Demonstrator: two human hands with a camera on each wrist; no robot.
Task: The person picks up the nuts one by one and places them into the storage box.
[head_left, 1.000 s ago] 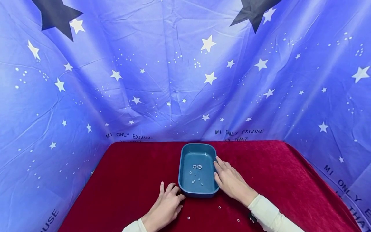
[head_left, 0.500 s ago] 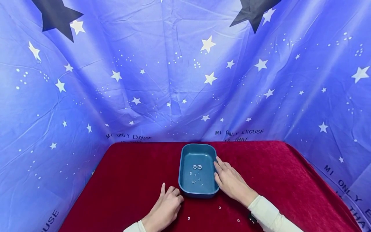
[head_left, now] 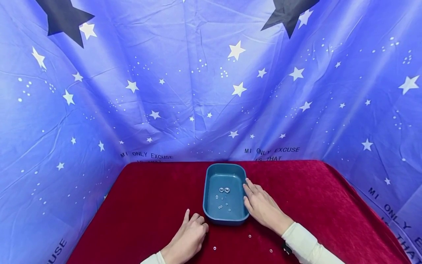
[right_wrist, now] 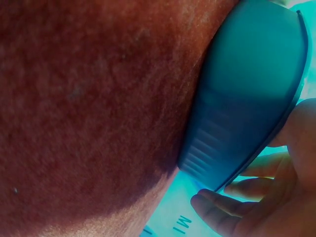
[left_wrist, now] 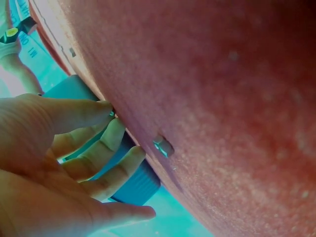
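Observation:
A blue rectangular box [head_left: 227, 222] sits on the table, with two larger clear beads [head_left: 227, 190] and several small ones [head_left: 226, 204] on its floor. Just off its near left corner is my left hand [head_left: 189, 236]. The left wrist view shows the thumb and forefinger pinching a tiny clear bead [left_wrist: 112, 114], mostly covered by the fingertips; the other fingers spread out. My right hand [head_left: 263, 206] rests its fairly straight fingers against the box's right rim. A loose bead [left_wrist: 163, 146] lies on the cloth close to the left hand.
Dark red velvet cloth [head_left: 148, 194] covers the table. In front of the box lie loose beads, one at the left [head_left: 215, 248], one near the box [head_left: 250, 236] and one by the right sleeve [head_left: 271, 250]. A blue star-printed curtain [head_left: 197, 91] surrounds the table.
My left hand has drawn slightly back from the box's corner, and its fingers have curled in a little. The right hand and the box have stayed put.

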